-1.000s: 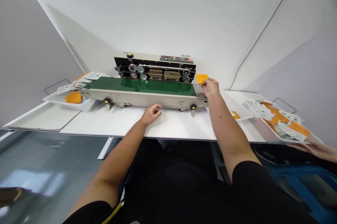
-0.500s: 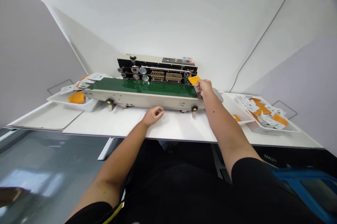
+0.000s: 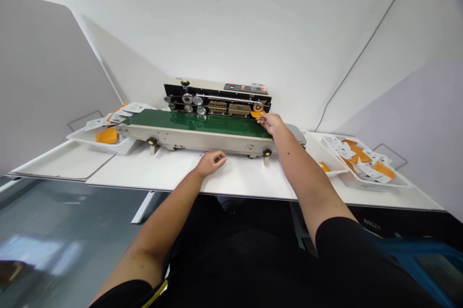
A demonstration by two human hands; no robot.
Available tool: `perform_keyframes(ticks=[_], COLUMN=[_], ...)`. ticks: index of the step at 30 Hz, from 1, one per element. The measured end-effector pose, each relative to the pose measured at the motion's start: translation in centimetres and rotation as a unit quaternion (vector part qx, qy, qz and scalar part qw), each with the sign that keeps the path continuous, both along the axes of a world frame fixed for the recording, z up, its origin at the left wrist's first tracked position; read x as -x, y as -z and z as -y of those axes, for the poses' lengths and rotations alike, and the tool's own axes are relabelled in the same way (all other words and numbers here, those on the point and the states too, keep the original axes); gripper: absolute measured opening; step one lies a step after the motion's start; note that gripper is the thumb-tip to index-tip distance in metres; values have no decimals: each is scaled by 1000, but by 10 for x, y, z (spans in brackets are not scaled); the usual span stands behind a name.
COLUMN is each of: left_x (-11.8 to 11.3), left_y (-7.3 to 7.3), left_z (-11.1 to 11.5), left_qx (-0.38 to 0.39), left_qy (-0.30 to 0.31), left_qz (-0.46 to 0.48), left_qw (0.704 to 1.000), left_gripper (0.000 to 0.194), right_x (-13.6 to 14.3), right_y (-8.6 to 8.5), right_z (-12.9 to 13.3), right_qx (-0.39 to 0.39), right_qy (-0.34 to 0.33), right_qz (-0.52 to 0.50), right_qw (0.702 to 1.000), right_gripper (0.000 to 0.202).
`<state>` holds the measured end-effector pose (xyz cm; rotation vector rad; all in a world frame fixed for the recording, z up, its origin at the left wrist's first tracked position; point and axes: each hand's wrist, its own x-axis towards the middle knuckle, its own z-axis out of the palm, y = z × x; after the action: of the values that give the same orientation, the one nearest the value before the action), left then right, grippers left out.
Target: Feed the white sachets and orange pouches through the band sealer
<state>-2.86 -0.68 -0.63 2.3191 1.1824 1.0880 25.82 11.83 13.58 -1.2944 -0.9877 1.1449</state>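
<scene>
Though illegible, marks below packet in right fingers

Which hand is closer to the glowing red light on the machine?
Right. The right hand is below the red light, holding an orange packet at the machine's right end. The left hand is farther away, down to the left, in front of the machine.
</scene>
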Motion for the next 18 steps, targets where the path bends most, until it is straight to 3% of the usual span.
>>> perform_keyframes(ticks=[4, 6, 8, 10, 11, 14, 18], left_x=[1, 2, 2, 1, 1, 1, 2], left_y=[-1, -2, -4, -4, -3, 3, 15], left_z=[0, 1, 1, 1, 1, -2, -7], left_qx=[-14, -28, -47, -57, -56, -35, 1], left_qy=[-9, -15, -14, -2, 7, 14, -89], left_qz=[-24, -38, -57, -80, -91, -120, -177], left_qw=[1000, 999, 997, 995, 994, 992, 980], left_gripper=[22, 22, 19, 16, 18, 32, 53], right_x=[4, 5, 11, 23, 30, 51, 67], right_y=[-5, -3, 7, 28, 43, 92, 142], right_z=[12, 29, 54, 82, 95, 126, 140], right_qx=[-30, -121, -234, -310, -330, -346, -293], right_qy=[3, 66, 117, 86, 39, -48, -125], right_qz=[73, 166, 244, 278, 296, 331, 349], right_qw=[997, 976, 934, 905, 895, 877, 881], right_gripper=[27, 27, 24, 23, 23, 23, 21])
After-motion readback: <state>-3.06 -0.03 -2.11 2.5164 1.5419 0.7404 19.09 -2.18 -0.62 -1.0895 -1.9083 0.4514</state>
